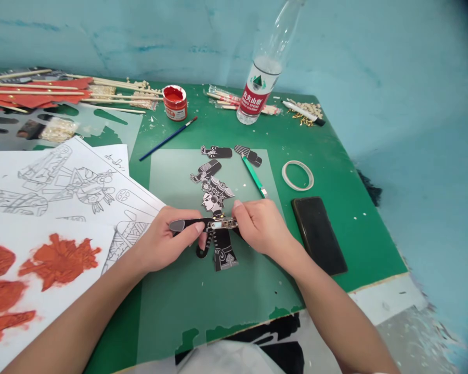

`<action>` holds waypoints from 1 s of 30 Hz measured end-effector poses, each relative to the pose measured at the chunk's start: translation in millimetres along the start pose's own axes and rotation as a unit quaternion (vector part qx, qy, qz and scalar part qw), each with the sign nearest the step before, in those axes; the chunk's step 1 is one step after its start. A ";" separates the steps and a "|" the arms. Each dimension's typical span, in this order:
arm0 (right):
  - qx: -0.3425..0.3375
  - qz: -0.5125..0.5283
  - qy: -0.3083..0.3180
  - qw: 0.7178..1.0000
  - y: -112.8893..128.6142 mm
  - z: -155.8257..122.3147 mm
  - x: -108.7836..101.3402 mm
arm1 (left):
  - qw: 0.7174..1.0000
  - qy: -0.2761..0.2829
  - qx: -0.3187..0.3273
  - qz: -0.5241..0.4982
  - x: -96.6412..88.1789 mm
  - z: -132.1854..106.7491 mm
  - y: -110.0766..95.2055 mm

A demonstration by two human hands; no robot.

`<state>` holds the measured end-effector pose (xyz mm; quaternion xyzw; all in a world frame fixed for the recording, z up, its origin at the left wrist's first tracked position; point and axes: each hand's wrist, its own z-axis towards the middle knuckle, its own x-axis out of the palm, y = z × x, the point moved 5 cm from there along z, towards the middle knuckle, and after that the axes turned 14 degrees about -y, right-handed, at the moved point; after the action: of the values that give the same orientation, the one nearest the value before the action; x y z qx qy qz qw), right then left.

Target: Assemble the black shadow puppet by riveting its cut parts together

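My right hand (pixel 262 224) is closed around a small metal hole punch (pixel 223 223), most of whose handle is hidden in the palm. Pinched between the fingers of my left hand (pixel 175 234) is a black paper cutout piece (pixel 187 223) with a grey end, reaching to the punch's metal head. Beneath both hands lies a black-and-white paper puppet figure (pixel 224 249), with its profile head (pixel 212 201) above the punch. Further loose cutout pieces (pixel 208 170) lie beyond the head. A green craft knife (pixel 254 176) rests by my right hand.
A translucent sheet (pixel 171 311) covers part of the green table. On the right are a tape roll (pixel 311 176) and black phone (pixel 319 236). A water bottle (pixel 253 93), red paint jar (pixel 175 106) and blue brush (pixel 167 139) stand or lie behind. Printed sheets (pixel 81 176) spread left.
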<state>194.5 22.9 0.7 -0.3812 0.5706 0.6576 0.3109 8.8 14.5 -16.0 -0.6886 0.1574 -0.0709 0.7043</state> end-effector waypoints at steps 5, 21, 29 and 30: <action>0.002 0.007 -0.008 1.000 -0.9 -0.1 0.4 | 1.000 -0.001 0.002 0.006 -0.6 -0.2 1.6; -0.010 0.018 -0.018 1.000 -1.4 -1.3 0.5 | 1.000 0.000 0.009 0.016 -1.2 -0.9 2.0; -0.005 0.011 -0.012 1.000 -0.3 -0.3 -0.4 | 1.000 0.001 0.008 0.026 -1.7 -0.7 2.4; -0.005 0.010 -0.013 1.000 -0.1 -0.3 -0.6 | 1.000 0.002 0.008 0.025 -1.5 -0.7 2.1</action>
<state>195.0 22.6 1.1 -0.3687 0.5668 0.6684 0.3097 6.9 14.4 -17.9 -0.6786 0.1752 -0.0558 0.7111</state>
